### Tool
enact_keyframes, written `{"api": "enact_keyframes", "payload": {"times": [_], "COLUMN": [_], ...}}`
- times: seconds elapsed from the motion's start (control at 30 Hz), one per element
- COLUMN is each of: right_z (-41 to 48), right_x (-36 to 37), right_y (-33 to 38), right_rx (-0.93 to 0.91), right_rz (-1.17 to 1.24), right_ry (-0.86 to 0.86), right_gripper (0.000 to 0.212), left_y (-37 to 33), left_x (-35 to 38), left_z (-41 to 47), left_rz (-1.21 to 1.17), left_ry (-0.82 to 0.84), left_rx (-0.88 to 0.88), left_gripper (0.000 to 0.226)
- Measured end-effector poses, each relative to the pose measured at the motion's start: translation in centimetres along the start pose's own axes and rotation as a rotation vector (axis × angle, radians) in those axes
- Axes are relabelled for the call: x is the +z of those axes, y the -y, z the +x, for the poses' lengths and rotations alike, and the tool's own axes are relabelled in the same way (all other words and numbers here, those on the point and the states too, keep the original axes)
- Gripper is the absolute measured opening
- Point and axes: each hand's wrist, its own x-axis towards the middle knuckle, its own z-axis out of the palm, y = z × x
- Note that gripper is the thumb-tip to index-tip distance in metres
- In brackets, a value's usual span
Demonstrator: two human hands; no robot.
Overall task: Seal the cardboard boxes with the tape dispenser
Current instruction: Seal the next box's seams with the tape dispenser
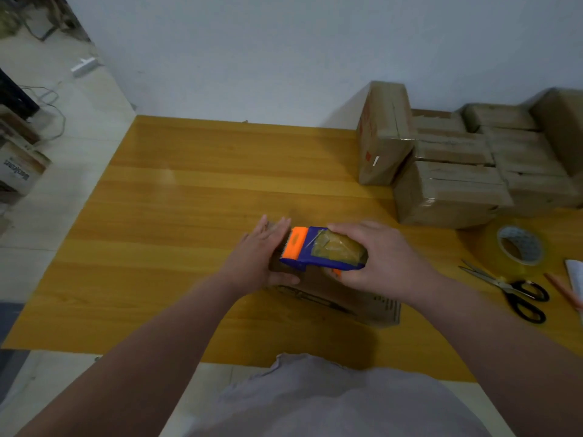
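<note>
On the table (189, 200), our right hand (388, 257) grips the tape dispenser (315, 250) atop the box (347, 298); our left hand (262, 250), fingers straight, braces its end. We judge we're mid-seal; next, cut the tape.

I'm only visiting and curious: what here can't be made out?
Head view only.
Top seam of the cardboard box: covered by the left hand, right hand and tape dispenser.
Print on that box's side: too small and blurred.
White item beside the scissors: cut off by the right edge.
Stacked boxes: the rightmost runs out of frame.
</note>
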Motion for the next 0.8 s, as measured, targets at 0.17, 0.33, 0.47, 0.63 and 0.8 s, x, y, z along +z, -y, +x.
{"api": "enact_keyframes", "payload": {"times": [0.17,0.33,0.47,0.63,0.8], "right_z": [-0.7,-4.3,-6.7,-6.4,-6.1], "right_x": [-0.7,-3.9,-5.0,-4.0,-4.0], "right_y": [-0.8,-4.9,-7.4,-7.4,-7.3], "right_rx": [-0.022,-0.021,0.007,0.013,-0.001], "right_rz": [0.037,0.007,-0.007,-0.011,-0.02], "right_ry": [0.023,0.058,0.098,0.069,0.096], "right_gripper": [0.084,0.081,0.082,0.079,0.078], "left_y": [-0.2,-0.9,-1.9,-3.6,-7.8], "left_x": [0.0,-0.4,-0.7,0.2,4.3], "left_z": [0.4,0.4,0.1,-1.2,-1.7], "left_rz": [0.119,0.253,0.328,0.5,0.458], "left_ry": [0.021,0.067,0.119,0.147,0.11], "left_rx": [-0.057,-0.102,-0.121,-0.194,-0.166], "left_gripper": [0.101,0.092,0.089,0.087,0.125]}}
